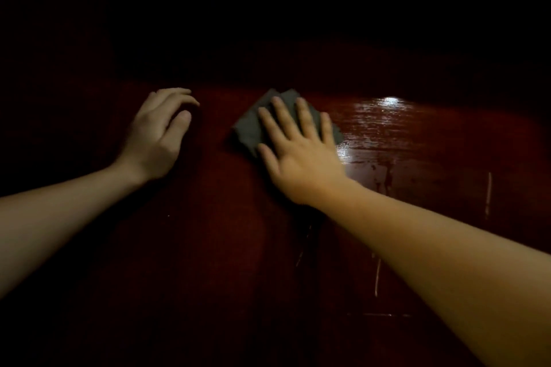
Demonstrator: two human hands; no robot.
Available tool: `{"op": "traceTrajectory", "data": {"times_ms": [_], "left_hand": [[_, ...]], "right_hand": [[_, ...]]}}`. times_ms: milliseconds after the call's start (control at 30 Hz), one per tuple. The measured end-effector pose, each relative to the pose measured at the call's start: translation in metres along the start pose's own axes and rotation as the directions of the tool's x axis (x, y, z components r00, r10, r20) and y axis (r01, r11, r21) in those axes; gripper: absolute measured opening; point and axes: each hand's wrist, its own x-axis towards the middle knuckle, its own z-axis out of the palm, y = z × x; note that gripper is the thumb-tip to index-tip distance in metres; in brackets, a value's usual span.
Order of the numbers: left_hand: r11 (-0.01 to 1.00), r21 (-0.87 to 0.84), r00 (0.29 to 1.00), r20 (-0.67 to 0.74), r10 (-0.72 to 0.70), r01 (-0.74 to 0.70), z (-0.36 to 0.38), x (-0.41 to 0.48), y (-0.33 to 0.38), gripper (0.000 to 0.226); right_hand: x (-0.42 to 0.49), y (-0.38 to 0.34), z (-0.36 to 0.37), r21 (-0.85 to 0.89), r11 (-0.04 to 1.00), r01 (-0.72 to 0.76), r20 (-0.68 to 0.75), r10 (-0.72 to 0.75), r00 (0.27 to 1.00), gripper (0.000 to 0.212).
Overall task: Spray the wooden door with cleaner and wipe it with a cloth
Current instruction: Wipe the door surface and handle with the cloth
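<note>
Dark red varnished wood: the door (pixel 226 247) fills the view, and its edges and corners are lost in shadow. The grey cloth (pixel 253 125), folded, lies flat on the door's face about mid-way across the lit band.

- Right hand (pixel 298 152): palm down on the cloth, fingers (pixel 281 116) straight and spread. It presses the cloth and does not clutch it.
- Left hand (pixel 158 140): well apart from the cloth on its left side, fingers loosely curled, holding nothing. The fingertips seem to rest on the wood, though it is too dark to be sure.
- Just beside the cloth's right edge is a glossy patch (pixel 384 125), probably cleaner not yet wiped, with faint run marks below it.
- Pale scratches (pixel 488 194) show lower on the right side of the door.

Risks, as judged:
- No finger curls round the cloth, so it could slide out from under the palm or unfold on a fast stroke.
- The wet patch may run further or dry into streaks if the wipe does not reach it soon.
- Poor light could hide missed areas.
- The left fingertips may leave prints on the varnish.
- The cloth might catch on the scratches.

Containers: none in view. No spray bottle shows, so nothing can be said of what one holds.
</note>
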Motion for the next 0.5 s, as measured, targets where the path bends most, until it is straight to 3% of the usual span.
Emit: {"op": "traceTrajectory", "data": {"times_ms": [100, 167, 300, 400, 500], "left_hand": [[0.997, -0.052, 0.994, -0.091, -0.059, 0.054, -0.001, 0.0, 0.001, 0.04], [0.994, -0.071, 0.99, -0.103, -0.091, 0.084, -0.004, 0.0, 0.001, 0.039], [0.951, -0.203, 0.949, -0.164, -0.269, 0.234, -0.015, -0.005, 0.001, 0.044], [0.809, -0.445, 0.861, -0.143, -0.489, 0.385, -0.022, 0.008, 0.014, 0.05], [0.786, -0.449, 0.87, -0.038, -0.492, 0.425, -0.03, 0.014, 0.008, 0.049]], "right_hand": [[-0.028, 0.059, -0.005, 0.007, 0.974, -0.227, -0.005, 0.227, 0.974, 0.064], [-0.046, 0.089, -0.011, 0.026, 0.916, -0.4, 0.026, 0.4, 0.916, 0.064], [-0.05, 0.073, -0.009, 0.097, 0.802, -0.589, 0.054, 0.587, 0.808, 0.066], [-0.033, 0.013, -0.001, 0.076, 0.88, -0.468, 0.04, 0.466, 0.884, 0.065], [-0.023, -0.066, 0.01, 0.061, 0.978, -0.198, 0.025, 0.197, 0.98, 0.067]]}}
